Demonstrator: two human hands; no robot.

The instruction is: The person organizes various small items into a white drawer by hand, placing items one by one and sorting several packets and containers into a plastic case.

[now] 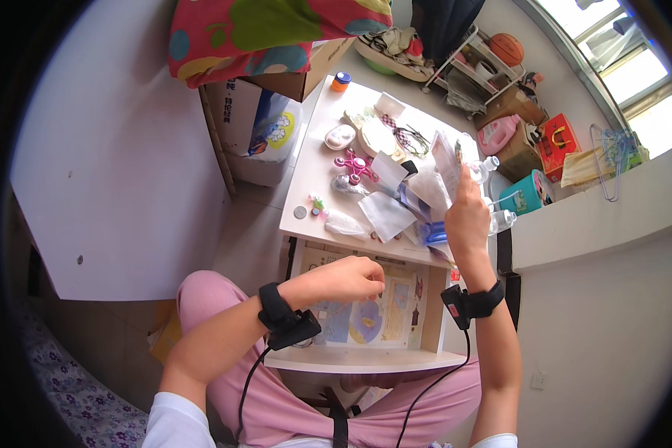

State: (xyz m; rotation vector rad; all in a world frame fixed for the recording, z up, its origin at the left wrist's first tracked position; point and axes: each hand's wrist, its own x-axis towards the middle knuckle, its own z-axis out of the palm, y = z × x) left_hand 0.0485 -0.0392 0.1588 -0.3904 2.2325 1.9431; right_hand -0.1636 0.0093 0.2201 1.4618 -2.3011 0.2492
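My right hand [468, 221] reaches over the right side of the white desk [308, 185]. Its fingers close around the lower end of a slim patterned item [458, 152], which points away from me. Beside it are a clear plastic packet [443, 159] and clear plastic bottles [486, 167]. A blue plastic-wrapped item [435, 233] lies near my right wrist. Over the pulled-out drawer [364, 358], my left hand [341, 280] hangs with curled fingers; whether anything is in them is hidden. A printed sheet [395, 322] lines the drawer's bottom. Both wrists wear black straps with cabled devices.
The desktop holds white paper pieces [386, 215], a pink fidget spinner [357, 165], an oval case [340, 136], a coin [300, 212] and an orange jar [340, 82]. Cartons [241, 117] flank its left. A teal bucket [523, 193] and a wall ledge [593, 207] border the right.
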